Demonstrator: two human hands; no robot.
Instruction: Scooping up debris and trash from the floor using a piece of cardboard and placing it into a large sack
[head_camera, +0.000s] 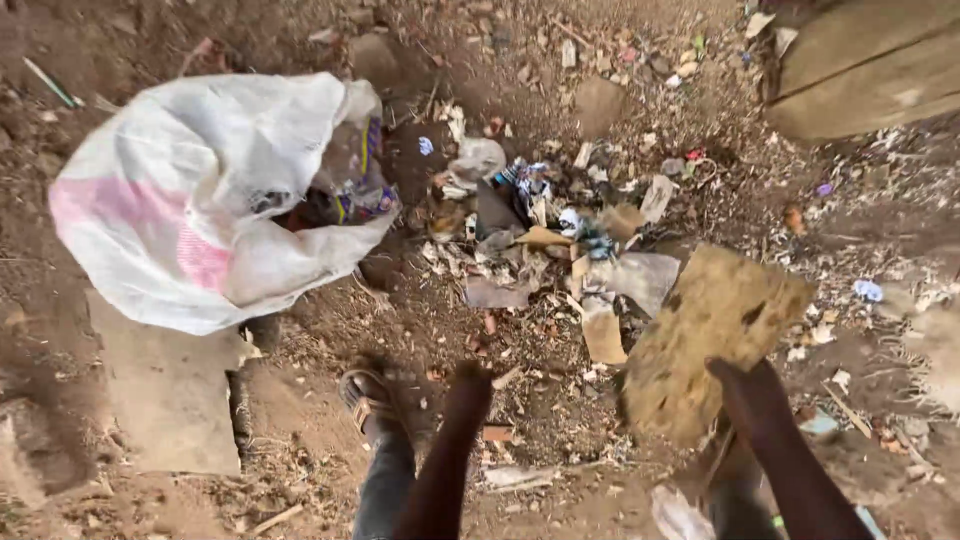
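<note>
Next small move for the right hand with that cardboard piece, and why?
Probably lower the cardboard piece to the near edge of the litter pile and push toward the white sack. The right hand grips the piece by its lower edge, raised above the ground; the left hand is empty. The scraps lie loose just right of the sack's open mouth.

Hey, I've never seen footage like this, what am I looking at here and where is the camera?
This is one picture from a camera worn on a person's head, looking down at their own arms and feet on bare dirt ground. The right hand grips a flat, tan, ragged piece of board by its lower edge. The left hand reaches forward and looks empty, though it is blurred. Ahead lies a pile of mixed paper and plastic litter. To the left sits an open white woven sack with a pink patch, with scraps in its mouth.
</note>
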